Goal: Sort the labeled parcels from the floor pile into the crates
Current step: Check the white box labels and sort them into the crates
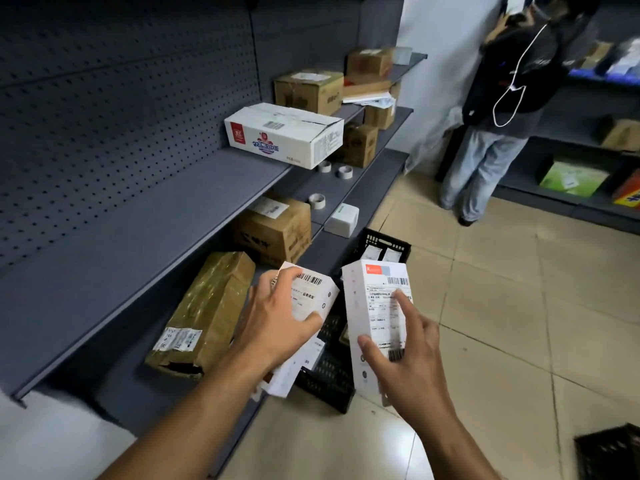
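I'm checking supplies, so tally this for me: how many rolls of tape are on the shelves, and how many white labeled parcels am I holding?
Tape rolls: 3
White labeled parcels: 2, one in the left hand, one in the right hand
Total: 5

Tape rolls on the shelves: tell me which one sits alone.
The tape roll on the lower shelf, beside the small white box; the other two sit paired one shelf higher.
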A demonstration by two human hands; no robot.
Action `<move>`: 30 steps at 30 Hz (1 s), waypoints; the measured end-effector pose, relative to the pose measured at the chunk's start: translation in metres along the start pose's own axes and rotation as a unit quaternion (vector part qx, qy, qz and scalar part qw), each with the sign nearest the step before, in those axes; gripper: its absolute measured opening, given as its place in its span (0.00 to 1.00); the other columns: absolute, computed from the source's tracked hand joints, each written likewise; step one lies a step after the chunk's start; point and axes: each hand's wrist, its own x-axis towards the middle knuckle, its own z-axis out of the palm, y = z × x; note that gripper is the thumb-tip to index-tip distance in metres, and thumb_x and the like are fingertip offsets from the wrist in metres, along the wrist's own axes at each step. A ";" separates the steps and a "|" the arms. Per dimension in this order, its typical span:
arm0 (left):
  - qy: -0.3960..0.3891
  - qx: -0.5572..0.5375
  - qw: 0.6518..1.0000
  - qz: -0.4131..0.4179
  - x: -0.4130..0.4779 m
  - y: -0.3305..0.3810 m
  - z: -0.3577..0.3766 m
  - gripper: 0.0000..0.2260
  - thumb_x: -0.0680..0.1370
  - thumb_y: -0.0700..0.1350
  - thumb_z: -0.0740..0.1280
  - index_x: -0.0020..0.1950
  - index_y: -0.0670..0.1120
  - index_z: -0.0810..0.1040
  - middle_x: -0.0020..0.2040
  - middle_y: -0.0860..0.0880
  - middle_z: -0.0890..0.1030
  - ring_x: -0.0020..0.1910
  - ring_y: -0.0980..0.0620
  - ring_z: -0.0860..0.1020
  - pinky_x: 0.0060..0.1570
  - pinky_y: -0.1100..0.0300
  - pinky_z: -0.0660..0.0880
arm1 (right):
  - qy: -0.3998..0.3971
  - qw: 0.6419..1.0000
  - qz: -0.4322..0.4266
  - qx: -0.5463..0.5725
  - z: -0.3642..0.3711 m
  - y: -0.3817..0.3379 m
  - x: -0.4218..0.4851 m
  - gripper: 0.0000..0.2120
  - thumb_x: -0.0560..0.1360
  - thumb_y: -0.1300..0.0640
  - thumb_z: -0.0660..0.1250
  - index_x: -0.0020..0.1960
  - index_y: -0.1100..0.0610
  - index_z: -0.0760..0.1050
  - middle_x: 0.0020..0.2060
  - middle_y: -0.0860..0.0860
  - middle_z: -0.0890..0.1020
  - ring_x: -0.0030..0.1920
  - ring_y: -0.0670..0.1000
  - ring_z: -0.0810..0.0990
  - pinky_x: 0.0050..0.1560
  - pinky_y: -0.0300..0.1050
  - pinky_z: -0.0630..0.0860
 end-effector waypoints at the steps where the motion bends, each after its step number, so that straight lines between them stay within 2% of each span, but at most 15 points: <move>1: 0.006 0.000 1.000 -0.004 0.011 -0.003 0.003 0.34 0.62 0.65 0.62 0.68 0.65 0.63 0.67 0.53 0.66 0.66 0.48 0.68 0.64 0.49 0.72 | -0.002 1.000 0.005 -0.001 0.004 0.004 0.012 0.41 0.70 0.38 0.74 0.75 0.26 0.54 0.61 0.41 0.63 0.61 0.47 0.74 0.54 0.53 0.81; 6: 0.019 0.007 1.000 -0.008 0.065 -0.029 0.012 0.30 0.69 0.59 0.73 0.68 0.64 0.64 0.66 0.54 0.68 0.60 0.49 0.71 0.59 0.49 0.75 | -0.020 0.999 0.042 -0.003 0.034 0.027 0.070 0.37 0.72 0.38 0.73 0.72 0.22 0.56 0.62 0.44 0.63 0.57 0.54 0.78 0.41 0.59 0.84; 10: -0.002 0.012 1.000 -0.002 0.116 -0.059 0.029 0.31 0.69 0.61 0.73 0.70 0.64 0.66 0.65 0.55 0.71 0.59 0.51 0.72 0.60 0.46 0.74 | -0.012 0.998 0.064 -0.002 0.071 0.043 0.113 0.34 0.73 0.37 0.71 0.72 0.21 0.56 0.63 0.45 0.63 0.58 0.55 0.78 0.42 0.62 0.84; 14: -0.035 0.005 0.999 0.003 0.176 -0.094 0.060 0.31 0.70 0.60 0.74 0.69 0.63 0.65 0.67 0.54 0.72 0.60 0.49 0.74 0.56 0.47 0.76 | -0.012 0.993 0.111 -0.039 0.106 0.058 0.150 0.36 0.71 0.34 0.70 0.74 0.24 0.56 0.64 0.44 0.63 0.58 0.54 0.77 0.41 0.60 0.84; 17: -0.068 -0.011 0.998 -0.005 0.219 -0.116 0.089 0.30 0.69 0.60 0.73 0.67 0.64 0.63 0.67 0.54 0.72 0.61 0.46 0.74 0.57 0.45 0.76 | -0.003 0.987 0.138 -0.078 0.125 0.072 0.176 0.40 0.66 0.29 0.67 0.74 0.27 0.56 0.63 0.43 0.64 0.61 0.53 0.75 0.48 0.59 0.83; 20: -0.090 -0.002 0.996 -0.004 0.247 -0.131 0.113 0.31 0.69 0.61 0.72 0.68 0.63 0.63 0.68 0.53 0.71 0.64 0.45 0.71 0.60 0.46 0.74 | -0.015 0.980 0.170 -0.102 0.139 0.088 0.195 0.43 0.64 0.31 0.66 0.76 0.29 0.53 0.64 0.43 0.63 0.63 0.55 0.73 0.54 0.59 0.82; 24: -0.103 0.027 0.994 -0.007 0.267 -0.145 0.141 0.33 0.69 0.61 0.74 0.71 0.59 0.67 0.69 0.52 0.71 0.64 0.46 0.70 0.59 0.52 0.70 | -0.039 0.970 0.210 -0.114 0.159 0.114 0.217 0.47 0.64 0.35 0.70 0.77 0.31 0.51 0.64 0.49 0.64 0.63 0.56 0.72 0.62 0.60 0.77; 26: -0.099 0.034 0.994 -0.012 0.274 -0.156 0.163 0.33 0.68 0.60 0.73 0.71 0.59 0.68 0.68 0.52 0.72 0.62 0.46 0.70 0.59 0.52 0.71 | -0.052 0.967 0.227 -0.105 0.172 0.138 0.226 0.47 0.66 0.39 0.74 0.78 0.32 0.52 0.64 0.50 0.65 0.64 0.56 0.71 0.63 0.60 0.77; 30: -0.097 0.033 0.994 -0.029 0.289 -0.186 0.230 0.34 0.66 0.63 0.69 0.71 0.59 0.66 0.67 0.51 0.70 0.63 0.46 0.70 0.60 0.48 0.73 | -0.067 0.967 0.231 -0.080 0.201 0.205 0.237 0.47 0.68 0.41 0.75 0.77 0.30 0.51 0.63 0.48 0.64 0.63 0.56 0.73 0.60 0.57 0.78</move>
